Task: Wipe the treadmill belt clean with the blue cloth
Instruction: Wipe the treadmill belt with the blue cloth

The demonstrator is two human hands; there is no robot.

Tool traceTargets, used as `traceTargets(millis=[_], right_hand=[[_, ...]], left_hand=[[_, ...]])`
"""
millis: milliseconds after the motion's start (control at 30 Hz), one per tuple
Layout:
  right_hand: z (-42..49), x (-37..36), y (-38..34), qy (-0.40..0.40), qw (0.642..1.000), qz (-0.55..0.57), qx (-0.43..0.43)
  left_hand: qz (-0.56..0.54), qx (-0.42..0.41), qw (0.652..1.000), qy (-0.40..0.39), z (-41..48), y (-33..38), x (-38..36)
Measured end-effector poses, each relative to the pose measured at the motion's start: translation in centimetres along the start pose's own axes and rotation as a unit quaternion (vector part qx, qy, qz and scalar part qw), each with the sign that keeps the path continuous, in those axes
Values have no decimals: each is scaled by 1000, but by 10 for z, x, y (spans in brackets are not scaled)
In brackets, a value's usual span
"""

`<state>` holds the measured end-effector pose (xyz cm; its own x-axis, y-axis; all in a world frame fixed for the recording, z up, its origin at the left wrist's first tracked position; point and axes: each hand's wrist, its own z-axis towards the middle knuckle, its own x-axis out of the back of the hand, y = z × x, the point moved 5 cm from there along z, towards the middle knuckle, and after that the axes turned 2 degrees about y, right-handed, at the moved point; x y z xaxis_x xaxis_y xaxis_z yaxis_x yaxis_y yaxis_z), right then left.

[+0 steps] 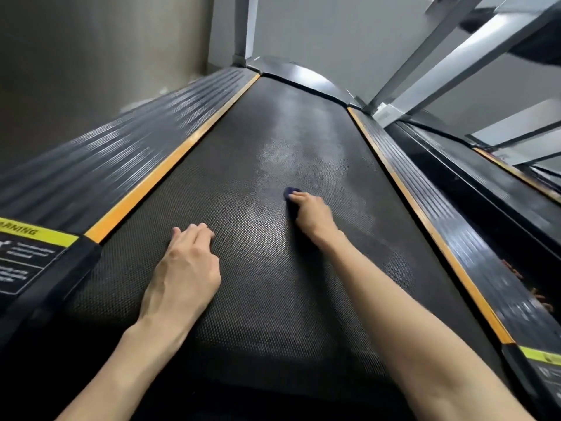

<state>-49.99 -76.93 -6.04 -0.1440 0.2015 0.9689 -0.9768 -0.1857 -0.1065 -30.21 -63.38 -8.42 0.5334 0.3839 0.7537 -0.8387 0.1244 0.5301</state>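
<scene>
We note the blue cloth (292, 194) on the treadmill belt (258, 293), close to the middle of the view and a little toward 1 o'clock. Only a small dark blue edge shows; the rest is hidden under the hand.

The right hand (312, 215) covers the cloth from 5 o'clock. Its fingers curl over the bunched fabric and hold it down against the belt. The bare forearm runs back toward 5 o'clock and out of the frame.

The left hand (185, 265) lies at 7 o'clock from the cloth, well apart from it. It rests palm down on the belt, fingers together and nearly straight, holding nothing.

The belt surface is dark and finely textured. A pale, dusty-looking streak (288, 141) runs from the cloth toward 12 o'clock, up the middle of the belt.

An orange strip borders the belt on each side: one at 9 o'clock (170, 165), one at 3 o'clock (425, 226). Outside each strip is a ribbed black side rail, left (115, 153) and right (467, 235).

A yellow and black warning label (27, 253) sits on the left rail at 8 o'clock; its text is too blurred to read in full. A second label (543, 360) shows at 4 o'clock.

At 12 o'clock the belt ends at a glossy black cover (303, 75), with grey uprights (455, 56) rising beside it. Another treadmill (501, 183) stands at 2 o'clock.
</scene>
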Motion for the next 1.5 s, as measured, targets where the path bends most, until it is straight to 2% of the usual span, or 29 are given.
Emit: traceTargets(millis=[133, 233, 300, 433, 500, 533, 633, 733, 800, 867, 1000, 1100, 1200, 1300, 1367, 1500], right_hand=[[-31, 14, 98, 23, 980, -33, -196], [-31, 14, 78, 49, 968, 10, -245], [-30, 10, 29, 55, 980, 43, -187], [-60, -3, -76, 37, 992, 114, 34], [-70, -7, -79, 39, 986, 124, 108], [-69, -7, -64, 40, 986, 118, 111], [-68, 7, 14, 39, 998, 55, -3], [-87, 28, 99, 56, 986, -3, -154], [-93, 31, 125, 62, 973, -8, -224], [-91, 28, 122, 69, 968, 0, -239], [-99, 29, 73, 99, 978, 46, -178], [-119, 26, 6, 99, 991, 80, -51], [-144, 23, -50, 94, 986, 114, 79], [-151, 18, -43, 66, 978, 99, 173], [-137, 16, -7, 41, 987, 85, 130], [-116, 30, 98, 49, 994, 42, -88]], left_hand=[[6, -17, 1000, -1, 1, -4, -7], [25, -31, 999, -5, 1, -1, -10], [35, -39, 999, -10, 2, -1, -9], [34, -31, 999, -18, 3, -2, -9], [31, -25, 999, -24, 3, -3, -9], [31, -26, 999, -24, 3, -3, -9], [32, -26, 999, -16, 3, -4, -6], [46, -33, 998, -15, 3, -3, -7], [52, -35, 998, -11, 3, -2, -8], [55, -31, 998, -7, 2, -1, -9], [60, -27, 998, -2, 1, 0, -9], [71, -24, 997, -2, 0, 1, -8], [66, -18, 998, 0, 0, 1, -5], [54, -13, 998, -1, 1, -1, -3], [52, -10, 999, 1, 0, -1, -1], [49, -14, 999, 1, 0, -1, 1]])
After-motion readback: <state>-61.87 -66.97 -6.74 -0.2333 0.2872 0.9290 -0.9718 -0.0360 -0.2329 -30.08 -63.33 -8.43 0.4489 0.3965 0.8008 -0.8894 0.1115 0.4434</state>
